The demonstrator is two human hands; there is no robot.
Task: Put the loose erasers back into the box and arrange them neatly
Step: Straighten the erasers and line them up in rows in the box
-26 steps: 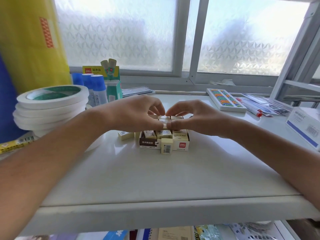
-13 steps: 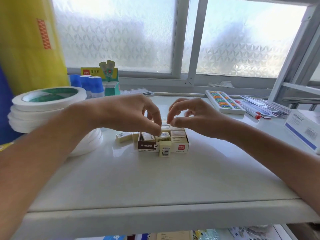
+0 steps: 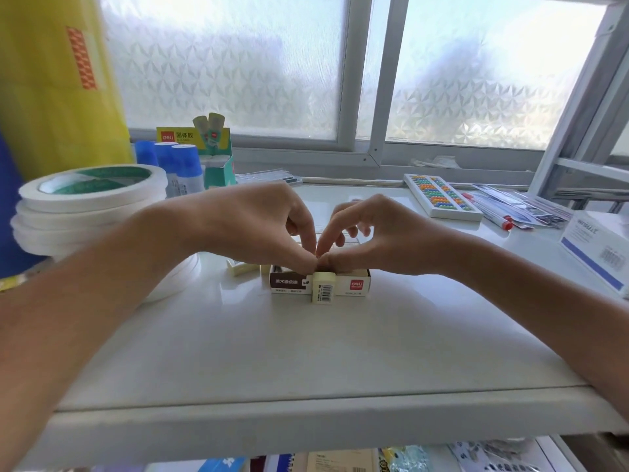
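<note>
You have a brown-and-white box (image 3: 318, 283) with a red logo, a cream eraser (image 3: 322, 291) with a black barcode, white tape rolls (image 3: 92, 199) with green cores, blue-capped glue sticks (image 3: 177, 165), and an abacus (image 3: 442, 199) with multicoloured beads.

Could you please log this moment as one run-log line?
left hand: fingertips in box | right hand: same | eraser: outside, front | eraser: loose, left

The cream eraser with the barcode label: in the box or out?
Out. The cream barcode-labelled eraser stands upright on the white shelf, against the box's front wall.
</note>
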